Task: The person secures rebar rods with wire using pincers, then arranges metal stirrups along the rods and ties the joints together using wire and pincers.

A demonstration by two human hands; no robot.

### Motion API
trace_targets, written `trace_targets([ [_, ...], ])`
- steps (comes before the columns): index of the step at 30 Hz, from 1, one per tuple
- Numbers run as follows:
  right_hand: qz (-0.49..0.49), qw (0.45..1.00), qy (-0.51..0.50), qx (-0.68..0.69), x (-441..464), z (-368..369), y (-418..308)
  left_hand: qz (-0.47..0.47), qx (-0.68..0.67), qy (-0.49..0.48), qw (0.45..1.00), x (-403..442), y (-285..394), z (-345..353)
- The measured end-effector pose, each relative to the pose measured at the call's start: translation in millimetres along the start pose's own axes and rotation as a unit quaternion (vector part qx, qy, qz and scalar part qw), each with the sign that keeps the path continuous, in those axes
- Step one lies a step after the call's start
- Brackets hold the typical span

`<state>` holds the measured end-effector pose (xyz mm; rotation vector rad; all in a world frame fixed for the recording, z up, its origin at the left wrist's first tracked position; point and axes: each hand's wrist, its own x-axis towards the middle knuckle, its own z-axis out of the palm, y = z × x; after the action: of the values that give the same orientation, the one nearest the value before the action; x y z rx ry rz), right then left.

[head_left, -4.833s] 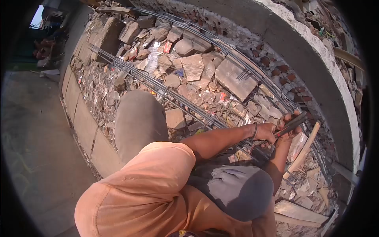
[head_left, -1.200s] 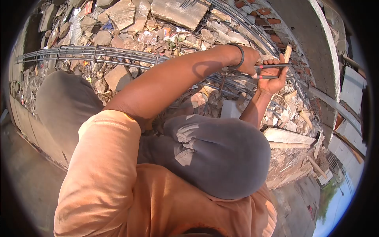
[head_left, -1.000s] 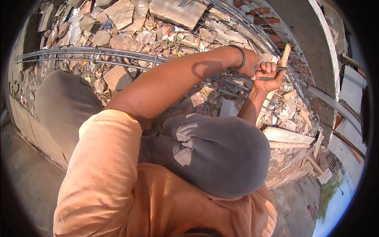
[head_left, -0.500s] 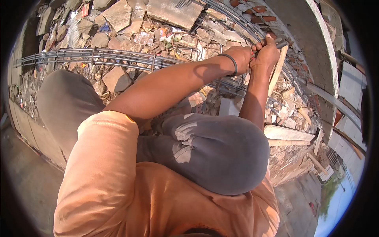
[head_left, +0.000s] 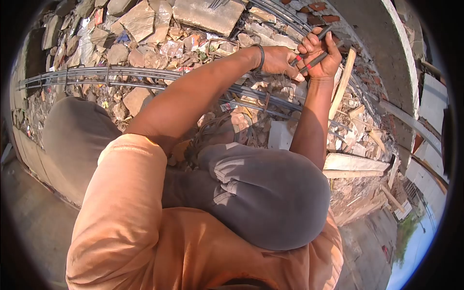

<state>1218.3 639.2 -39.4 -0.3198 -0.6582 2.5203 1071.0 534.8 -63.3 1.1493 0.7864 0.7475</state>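
Note:
My right hand [head_left: 323, 55] is wrapped around a pair of pliers [head_left: 316, 60] with black and red handles. The handles are spread apart and point up and to the right, while the jaws are hidden near my left hand. Closed beside them, my left hand [head_left: 278, 62] wears a dark band on its wrist. Thin dark strands of wire [head_left: 282, 79] hang just below its fingers and appear pinched there. Both hands are above a bundle of long steel rebars [head_left: 145, 73] tied with rings.
Broken stone slabs [head_left: 208, 15] and rubble lie beyond the rebars. More bars run along a brick edge [head_left: 328, 19] at upper right. A wooden strip [head_left: 343, 82] stands by my right forearm, with a plank [head_left: 357, 163] lower down. My bent knee [head_left: 270, 193] is in front.
The plier handles have spread apart and my right fingers have loosened around them. My left hand has moved slightly left and up, away from my right hand, and wire strands now show below it.

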Motion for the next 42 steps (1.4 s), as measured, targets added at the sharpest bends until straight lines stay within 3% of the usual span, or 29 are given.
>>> trace_targets([
  [2, -0.03, 0.998, 0.016, -0.043, -11.9, -5.2, -3.5, -0.016, 0.072, -0.003, 0.997, -1.5, 6.4, -2.3],
  [3, -0.042, 0.999, -0.033, 0.0, -15.3, -5.2, -4.2, -0.05, 0.043, -0.015, 0.998, -5.3, 17.9, 0.3],
  [7, -0.119, 0.992, 0.037, -0.029, -39.9, -8.8, -8.3, -0.075, 0.017, -0.009, 0.997, 10.7, 14.0, 12.2],
  [13, -0.146, 0.988, 0.01, 0.053, -50.6, -25.6, 1.5, -0.095, 0.153, -0.05, 0.982, 18.9, 10.6, 10.1],
  [16, -0.195, 0.977, 0.086, 0.005, -70.7, -9.1, 3.7, -0.112, 0.205, -0.055, 0.971, 2.2, 19.3, 3.0],
  [17, -0.218, 0.971, 0.094, -0.001, -81.3, -6.7, 6.8, -0.049, 0.178, -0.026, 0.982, -12.4, 23.0, 0.6],
  [20, -0.268, 0.957, 0.106, -0.006, -107.7, -7.7, 16.9, -0.121, 0.115, -0.077, 0.983, -21.0, 16.6, -8.8],
  [24, -0.293, 0.949, 0.114, -0.031, -111.5, -3.7, 21.5, -0.095, 0.138, -0.054, 0.984, -28.4, 17.1, -7.8],
  [27, -0.272, 0.947, 0.164, -0.049, -99.9, 4.9, 16.7, -0.092, 0.123, 0.094, 0.984, -21.8, 27.4, -6.6],
  [30, -0.225, 0.934, 0.264, -0.092, -75.1, 40.8, 9.4, 0.027, 0.213, 0.26, 0.941, -15.9, 36.1, -2.7],
  [31, -0.209, 0.916, 0.323, -0.116, -59.9, 58.9, 9.6, 0.042, 0.187, 0.256, 0.948, -22.3, 53.5, -1.7],
  [34, -0.166, 0.843, 0.461, -0.222, -16.6, 77.3, 16.2, -0.021, 0.395, 0.142, 0.908, -33.8, 93.8, 10.1],
  [35, -0.15, 0.811, 0.5, -0.264, -6.0, 81.7, 18.0, -0.134, 0.434, 0.008, 0.891, -36.5, 115.8, 19.9],
  [38, -0.146, 0.79, 0.521, -0.29, 8.4, 85.6, 22.7, -0.057, 0.384, 0.155, 0.909, -16.8, 58.3, 46.3],
  [41, -0.149, 0.791, 0.504, -0.313, -0.6, 69.3, 18.4, -0.021, 0.342, 0.211, 0.915, 10.1, 19.2, 49.5],
  [42, -0.141, 0.849, 0.42, -0.288, -9.3, 64.3, 16.7, -0.019, 0.324, 0.207, 0.923, 8.3, 17.4, 51.1],
])
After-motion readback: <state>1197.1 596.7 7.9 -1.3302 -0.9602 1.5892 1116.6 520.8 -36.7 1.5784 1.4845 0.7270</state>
